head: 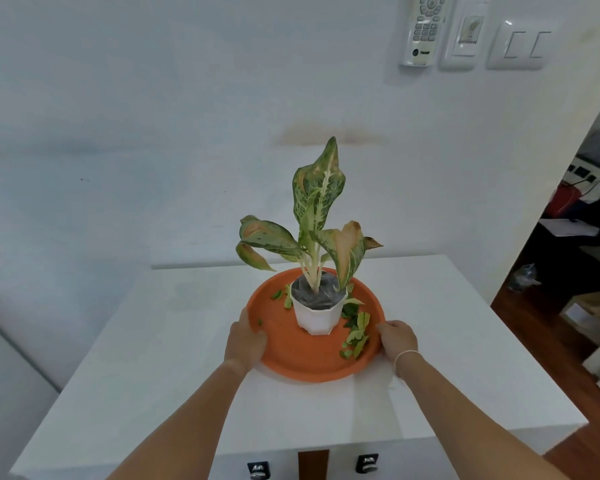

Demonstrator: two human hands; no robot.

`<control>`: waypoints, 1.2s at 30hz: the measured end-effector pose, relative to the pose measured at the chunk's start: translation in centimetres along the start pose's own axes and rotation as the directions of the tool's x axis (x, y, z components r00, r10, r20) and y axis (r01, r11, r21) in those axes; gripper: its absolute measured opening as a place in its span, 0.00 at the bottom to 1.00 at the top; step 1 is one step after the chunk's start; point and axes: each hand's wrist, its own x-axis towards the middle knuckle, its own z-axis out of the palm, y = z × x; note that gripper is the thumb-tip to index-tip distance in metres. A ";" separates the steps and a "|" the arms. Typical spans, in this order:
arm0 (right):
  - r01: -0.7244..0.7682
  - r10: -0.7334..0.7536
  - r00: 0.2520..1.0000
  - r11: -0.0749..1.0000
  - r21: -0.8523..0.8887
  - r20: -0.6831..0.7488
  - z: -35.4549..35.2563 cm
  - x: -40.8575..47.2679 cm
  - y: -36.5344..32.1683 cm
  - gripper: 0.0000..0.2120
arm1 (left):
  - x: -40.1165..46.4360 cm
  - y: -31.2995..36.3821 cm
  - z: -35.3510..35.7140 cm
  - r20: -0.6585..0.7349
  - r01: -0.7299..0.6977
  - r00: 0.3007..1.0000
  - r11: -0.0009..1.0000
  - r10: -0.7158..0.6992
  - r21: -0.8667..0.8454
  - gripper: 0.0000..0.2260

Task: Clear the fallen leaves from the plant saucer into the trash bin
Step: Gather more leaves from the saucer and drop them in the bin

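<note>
An orange plant saucer (302, 362) sits on the white table (174, 341). In its middle stands a white pot (317, 317) with a green and pink-spotted plant (317, 202). Several fallen leaf pieces lie in the saucer: a cluster on the right (355, 336), a few on the left behind the pot (282, 296), one small bit near the left rim (260, 321). My left hand (245, 342) grips the saucer's left rim. My right hand (397, 337) grips its right rim. No trash bin is in view.
A white wall rises right behind the table, with a remote holder (425, 29) and light switches (520, 43) high on the right. A doorway on the right opens to a wooden floor (520, 320) with boxes and clutter. Two drawer handles (368, 464) show below the table's front edge.
</note>
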 end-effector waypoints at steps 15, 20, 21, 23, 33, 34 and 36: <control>-0.189 0.155 0.977 0.946 0.263 0.144 3.7 -4.2 1.0 0.06 | -1.6 0.9 2.5 -0.172 0.191 0.946 0.901 -0.275 -0.390 0.24; -0.212 0.136 0.959 0.926 0.313 0.248 1.6 -3.5 1.1 0.09 | -1.0 0.3 1.5 -0.141 0.177 0.960 0.915 -0.241 -0.362 0.23; -0.205 0.136 0.963 0.931 0.303 0.234 1.0 -3.1 1.1 0.10 | -0.9 0.1 1.2 -0.137 0.172 0.963 0.921 -0.232 -0.349 0.23; -0.181 0.131 0.973 0.944 0.276 0.189 -0.1 -2.4 1.0 0.11 | -0.6 -0.1 0.5 -0.116 0.166 0.970 0.934 -0.212 -0.317 0.24; -0.096 0.053 0.978 0.973 0.209 0.202 -2.7 -0.5 1.3 0.06 | 0.7 -0.6 -1.0 0.066 0.127 0.991 0.966 -0.115 -0.226 0.25; -0.091 0.048 0.978 0.974 0.210 0.201 -2.7 -0.5 1.4 0.07 | 0.7 -0.6 -0.9 0.074 0.123 0.991 0.966 -0.109 -0.228 0.25; -0.094 0.053 0.982 0.971 0.219 0.184 -2.6 -0.6 1.4 0.07 | 0.7 -0.6 -0.6 0.074 0.115 0.992 0.963 -0.100 -0.244 0.25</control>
